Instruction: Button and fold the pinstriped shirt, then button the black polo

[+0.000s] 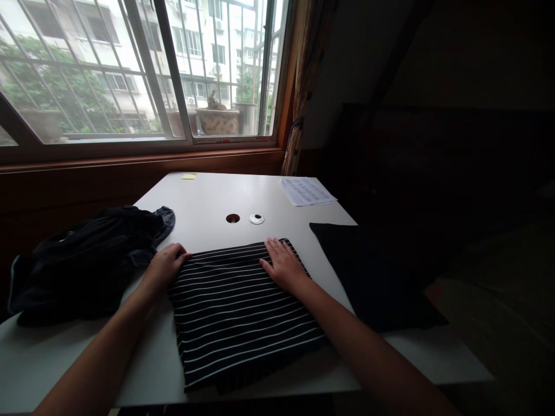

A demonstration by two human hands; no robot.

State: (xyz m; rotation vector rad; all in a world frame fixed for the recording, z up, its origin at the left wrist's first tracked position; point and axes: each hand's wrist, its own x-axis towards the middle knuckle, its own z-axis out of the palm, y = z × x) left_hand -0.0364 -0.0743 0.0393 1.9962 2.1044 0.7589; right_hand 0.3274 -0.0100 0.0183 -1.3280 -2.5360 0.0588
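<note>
A black cloth with thin white stripes [243, 312] lies folded in a rough rectangle on the white table [203, 202]. At its far left corner, my left hand [167, 263] has its fingers closed on the cloth's edge. My right hand [284, 264] rests flat on the far right part of the cloth, fingers stretched out. The near edge of the cloth looks slightly uneven, with darker fabric showing underneath.
A heap of dark clothing [91, 260] lies at the left. Another dark cloth [373, 277] is spread at the right edge. Farther back are printed papers [306, 191], a yellow note [189, 175], a round hole [233, 218] and its white cover [256, 219]. A barred window [217, 69] stands behind.
</note>
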